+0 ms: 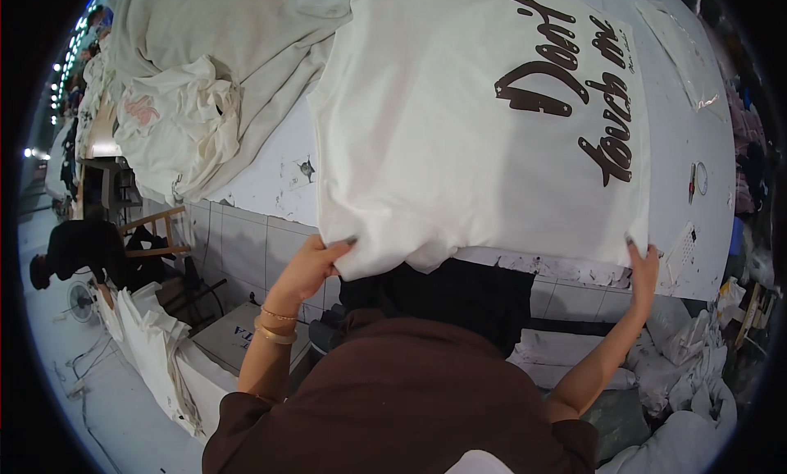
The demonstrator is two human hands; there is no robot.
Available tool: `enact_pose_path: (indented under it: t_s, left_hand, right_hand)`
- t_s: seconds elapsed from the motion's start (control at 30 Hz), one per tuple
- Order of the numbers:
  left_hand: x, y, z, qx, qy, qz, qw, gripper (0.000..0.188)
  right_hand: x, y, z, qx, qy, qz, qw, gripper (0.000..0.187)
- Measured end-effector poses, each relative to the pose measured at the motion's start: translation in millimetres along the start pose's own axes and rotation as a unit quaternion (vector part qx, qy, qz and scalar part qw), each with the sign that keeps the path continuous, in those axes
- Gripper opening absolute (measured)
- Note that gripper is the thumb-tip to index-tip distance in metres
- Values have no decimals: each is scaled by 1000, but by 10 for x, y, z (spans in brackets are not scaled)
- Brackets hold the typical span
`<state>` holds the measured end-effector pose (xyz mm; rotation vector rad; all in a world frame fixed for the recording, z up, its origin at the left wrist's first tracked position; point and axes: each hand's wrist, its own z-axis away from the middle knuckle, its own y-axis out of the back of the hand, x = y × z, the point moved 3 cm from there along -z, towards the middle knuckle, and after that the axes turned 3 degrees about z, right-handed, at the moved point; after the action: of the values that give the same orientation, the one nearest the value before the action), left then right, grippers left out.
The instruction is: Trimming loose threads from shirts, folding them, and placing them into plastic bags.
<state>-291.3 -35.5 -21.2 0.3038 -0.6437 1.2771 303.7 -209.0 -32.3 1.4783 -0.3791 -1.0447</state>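
A white shirt (410, 146) with large dark brown lettering is spread over the white table (275, 166), its print towards the right. My left hand (310, 267) pinches the shirt's near left corner between thumb and fingers, where the cloth bunches into folds. At the near right corner, my right hand (644, 269) grips the hem, thumb on top. Between the two hands the near edge of the cloth sags slightly along the table's front edge. The fingers under the fabric are hidden on both sides.
Piled at the left of the table are a crumpled off-white garment (180, 117) and a greyish cloth (221, 19). A clear plastic bag (680, 56) and a small red-handled tool (692, 183) lie at the right. A carton (254, 330) stands below left; a person (78, 248) bends farther off.
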Motion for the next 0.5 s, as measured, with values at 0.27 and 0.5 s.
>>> enact_pose_path:
  t_s: [0.27, 0.5]
  left_hand:
    - [183, 468, 259, 25, 1, -45, 999, 26]
    - [819, 322, -197, -139, -152, 216, 954, 36]
  right_hand:
    - [-122, 113, 843, -209, -198, -231, 929, 33]
    - [-527, 475, 574, -27, 64, -399, 914, 57]
